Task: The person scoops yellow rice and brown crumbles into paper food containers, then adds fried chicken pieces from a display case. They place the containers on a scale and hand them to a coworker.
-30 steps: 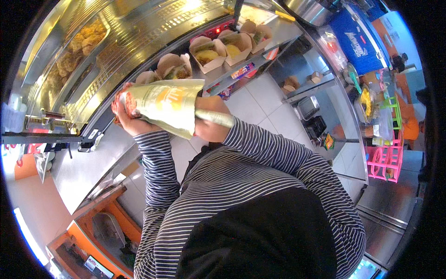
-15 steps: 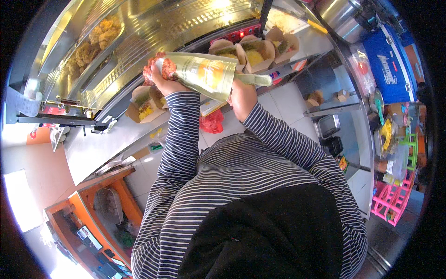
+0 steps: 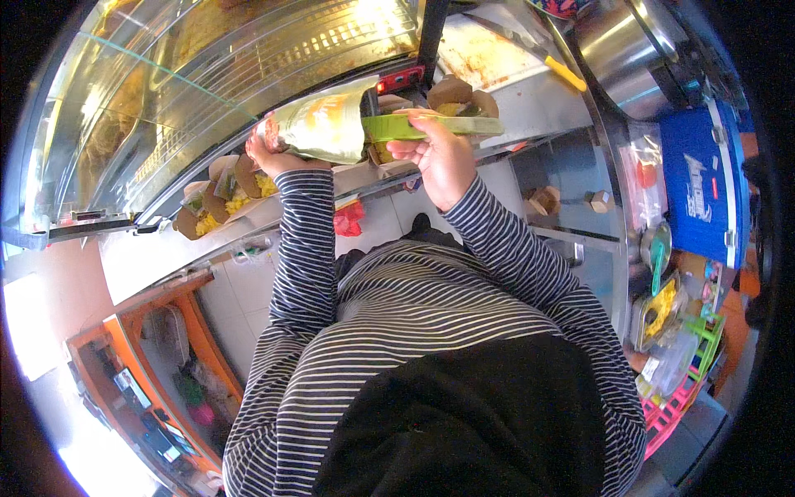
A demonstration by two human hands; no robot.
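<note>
My left hand (image 3: pixel 280 156) is closed around the lower end of a pale yellow-green printed pouch (image 3: pixel 319 124). It lies tilted on its side above the counter edge, its other end toward the right. At that end my right hand (image 3: pixel 439 157) pinches a long flat green strip-like piece (image 3: pixel 476 125), thumb on top and fingers below. Whether this piece is part of the pouch or a separate tool cannot be made out. Open brown paper food boxes (image 3: pixel 214 205) with yellow food stand left of the pouch. More paper boxes (image 3: pixel 482 103) stand behind it to the right, partly hidden.
A glass-fronted display case (image 3: pixel 207 83) with wire racks fills the far left. Behind the boxes are a stained tray (image 3: pixel 476 54) and a yellow-handled knife (image 3: pixel 565 73). A large metal pot (image 3: pixel 629 62) and a blue cooler box (image 3: pixel 704 186) stand at the right.
The pouch has moved left and slightly lower in view. My right hand has come out from behind the pouch's end and now shows its fingers on the green piece. The view has shifted.
</note>
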